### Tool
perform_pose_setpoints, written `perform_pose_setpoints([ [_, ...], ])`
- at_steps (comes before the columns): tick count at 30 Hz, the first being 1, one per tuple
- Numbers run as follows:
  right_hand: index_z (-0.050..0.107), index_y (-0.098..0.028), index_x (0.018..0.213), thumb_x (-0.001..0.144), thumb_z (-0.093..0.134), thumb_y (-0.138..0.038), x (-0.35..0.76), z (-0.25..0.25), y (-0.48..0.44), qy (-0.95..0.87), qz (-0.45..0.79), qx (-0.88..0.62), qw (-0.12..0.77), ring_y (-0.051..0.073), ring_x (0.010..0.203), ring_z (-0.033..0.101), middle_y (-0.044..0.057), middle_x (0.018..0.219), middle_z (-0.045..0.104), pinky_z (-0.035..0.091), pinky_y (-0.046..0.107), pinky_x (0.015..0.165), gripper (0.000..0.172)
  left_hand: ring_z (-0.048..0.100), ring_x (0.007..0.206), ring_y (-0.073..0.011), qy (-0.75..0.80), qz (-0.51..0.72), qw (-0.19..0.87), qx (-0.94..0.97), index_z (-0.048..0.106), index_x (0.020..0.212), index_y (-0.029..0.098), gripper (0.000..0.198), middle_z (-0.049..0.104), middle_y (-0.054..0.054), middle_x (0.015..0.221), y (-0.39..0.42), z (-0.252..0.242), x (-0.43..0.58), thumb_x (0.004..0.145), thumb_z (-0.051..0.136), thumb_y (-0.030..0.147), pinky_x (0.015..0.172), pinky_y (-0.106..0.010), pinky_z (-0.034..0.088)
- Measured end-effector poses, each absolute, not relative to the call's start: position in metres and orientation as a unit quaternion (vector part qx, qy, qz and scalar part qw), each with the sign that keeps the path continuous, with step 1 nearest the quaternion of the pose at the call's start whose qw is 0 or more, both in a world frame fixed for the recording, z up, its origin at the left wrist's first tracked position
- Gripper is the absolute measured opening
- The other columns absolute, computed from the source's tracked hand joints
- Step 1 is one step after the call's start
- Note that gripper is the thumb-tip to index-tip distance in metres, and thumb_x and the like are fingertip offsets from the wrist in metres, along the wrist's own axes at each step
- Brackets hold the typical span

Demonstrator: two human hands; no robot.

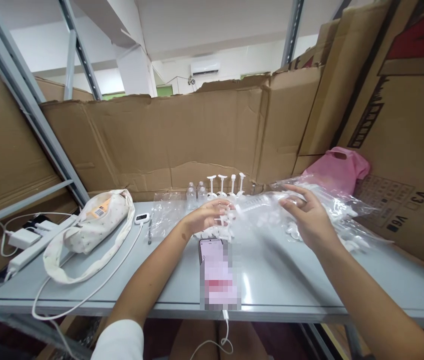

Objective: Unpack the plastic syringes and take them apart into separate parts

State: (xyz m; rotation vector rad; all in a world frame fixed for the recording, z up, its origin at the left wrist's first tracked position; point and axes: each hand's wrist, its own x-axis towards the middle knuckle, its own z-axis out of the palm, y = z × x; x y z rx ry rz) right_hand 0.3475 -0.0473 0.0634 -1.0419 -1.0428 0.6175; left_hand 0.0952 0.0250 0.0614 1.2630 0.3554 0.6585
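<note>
My left hand [210, 214] is at the middle of the grey shelf, fingers curled over several white plastic parts [217, 232] that look like pump tops. What its fingertips hold is blurred and partly hidden. My right hand [311, 215] has thumb and forefinger on a clear plastic bag [259, 207], which stretches towards my left hand and has white pieces in or behind it. Just behind my left hand stand clear bottles [191, 195] and several upright white pumps [233, 185]. To the right, a larger clear bag [341, 205] of white parts lies beside my right hand.
A phone [217, 275] lies at the front edge with a cable plugged in. Left of it are a white fabric pouch [102, 220], a small white device [142, 218] and a power strip [42, 240]. Cardboard [174, 135] walls the back; a pink bag [337, 167] sits back right.
</note>
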Motion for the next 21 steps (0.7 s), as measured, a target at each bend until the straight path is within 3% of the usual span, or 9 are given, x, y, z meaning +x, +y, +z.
perform_pose_setpoints([
  [5,0.037,-0.04,0.137,0.072,0.071,-0.048,0.334,0.06,-0.046,-0.461,0.453,-0.46,0.609,0.015,0.091,0.062,0.0,0.1,0.065,0.053,0.022,0.066,0.073,0.061,0.085,-0.0137,0.207,0.344,0.708,0.58,0.058,0.116,0.025,0.055,0.061,-0.006,0.106,0.025,0.061,0.082,0.066,0.077,0.017,0.075,-0.026,0.041],
  [9,0.031,-0.041,0.14,0.072,0.074,-0.037,0.327,0.053,-0.042,-0.425,0.545,-0.451,0.564,0.016,0.094,0.065,0.002,0.116,0.064,0.055,0.024,0.069,0.081,0.059,0.08,-0.0107,0.254,0.38,0.673,0.581,0.061,0.11,0.023,0.05,0.062,-0.004,0.103,0.026,0.062,0.076,0.064,0.078,0.02,0.078,-0.026,0.04],
  [16,0.049,-0.028,0.122,0.073,0.072,-0.027,0.343,0.049,-0.026,-0.411,0.509,-0.465,0.597,0.019,0.096,0.067,0.007,0.121,0.065,0.056,0.027,0.068,0.054,0.056,0.079,-0.011,0.325,0.436,0.606,0.58,0.061,0.078,0.016,0.032,0.063,-0.003,0.09,0.033,0.063,0.047,0.059,0.082,0.032,0.079,-0.027,0.04],
  [21,0.06,-0.024,0.101,0.075,0.067,-0.03,0.356,0.063,-0.022,-0.422,0.428,-0.53,0.598,0.021,0.101,0.065,0.007,0.118,0.066,0.055,0.027,0.068,0.028,0.054,0.073,-0.0115,0.371,0.494,0.497,0.609,0.059,0.076,0.017,0.032,0.063,-0.002,0.082,0.043,0.059,0.006,0.064,0.077,0.041,0.074,-0.026,0.04],
])
